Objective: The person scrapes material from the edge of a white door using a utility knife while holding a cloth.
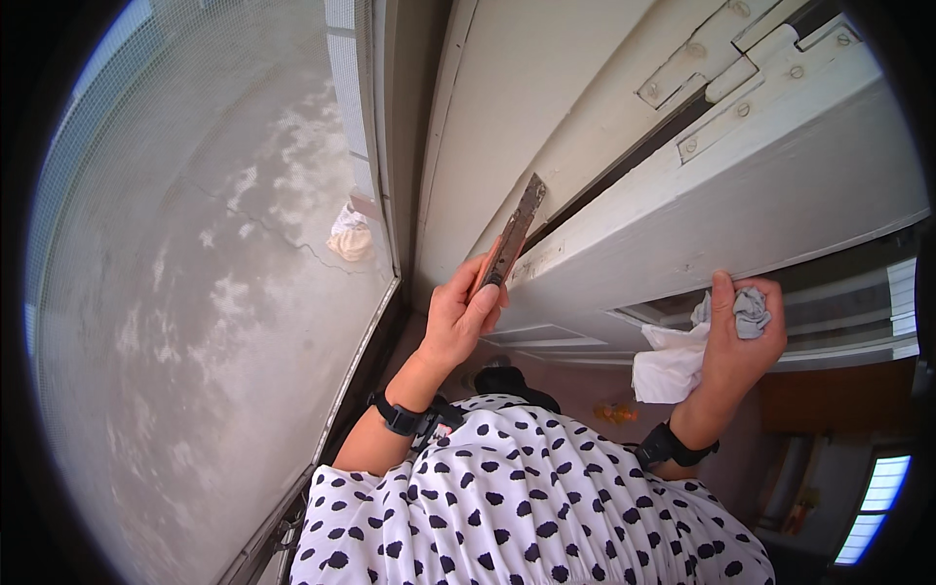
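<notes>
In my left hand is a worn box cutter with a dark, rust-stained body and an orange side. Its tip points up and lies close to the cream door frame, beside the dark gap along the hinge side. My right hand is closed round a crumpled grey-white cloth, and a white piece of cloth hangs out below the palm. The right thumb is up against the edge of the open white door. The fingers behind the cutter are partly hidden.
Metal hinges with screws join door and frame at upper right. To the left stands a mesh screen in a frame, with a pale bundle seen beyond it. A glass pane shows in the door. A bright window is at lower right.
</notes>
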Demonstrator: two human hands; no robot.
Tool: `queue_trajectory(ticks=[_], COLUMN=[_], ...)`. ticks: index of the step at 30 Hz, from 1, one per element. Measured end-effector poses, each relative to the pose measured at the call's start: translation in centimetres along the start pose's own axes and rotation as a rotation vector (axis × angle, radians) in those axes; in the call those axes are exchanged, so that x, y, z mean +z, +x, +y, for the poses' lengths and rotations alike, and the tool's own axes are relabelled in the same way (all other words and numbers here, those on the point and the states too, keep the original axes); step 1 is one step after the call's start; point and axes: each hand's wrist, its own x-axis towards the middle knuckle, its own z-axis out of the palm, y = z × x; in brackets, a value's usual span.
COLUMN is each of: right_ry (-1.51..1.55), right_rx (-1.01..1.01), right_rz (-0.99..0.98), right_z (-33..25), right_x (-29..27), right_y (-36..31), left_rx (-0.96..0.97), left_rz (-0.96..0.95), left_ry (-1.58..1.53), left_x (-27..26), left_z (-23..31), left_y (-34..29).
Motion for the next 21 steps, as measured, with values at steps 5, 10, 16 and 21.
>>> queue_trajectory(ticks=[5,10,16,21], right_ry=[-0.022,-0.019,-0.011,-0.023], right_rx=[-0.027,-0.018,0.017,0.013], right_rz=[0.020,0.028,0.039,0.044], right_z=[0.4,0.3,-0.4,-0.7], right_x=[0.8,0.8,0.2,-0.2], right_y=[0.0,-0.2,-0.5,-0.9], left_rx=[0.069,0.087,0.110,0.134], left_rz=[-0.014,-0.021,-0.016,-0.014], left_ry=[0.026,0.003,-0.011,0.042], left_x=[-0.2,-0.2,-0.2,-0.8], left_z=[-0.3,-0.8,0.5,0.4], left_y=[1.3,1.5,2.2,1.5])
